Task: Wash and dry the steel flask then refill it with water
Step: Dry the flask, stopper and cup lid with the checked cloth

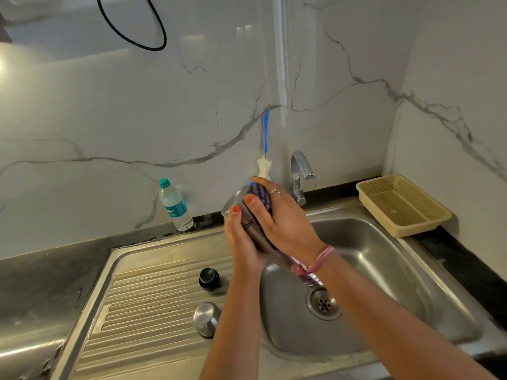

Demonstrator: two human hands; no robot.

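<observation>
I hold the steel flask (253,229) tilted above the left rim of the sink basin (384,259), one end up and away from me. My left hand (242,242) grips its body from below. My right hand (282,223) grips a blue checked cloth (262,196) wrapped over the flask's upper part. The flask's lower end (304,272) shows under my right wrist. On the drainboard (153,297) lie a black inner cap (209,279) and a steel outer cap (207,318).
A chrome tap (300,174) stands behind the basin, with no water seen running. A blue-handled bottle brush (264,149) hangs on the marble wall. A plastic water bottle (175,205) stands at the back left. A beige basket (403,204) sits at the right corner.
</observation>
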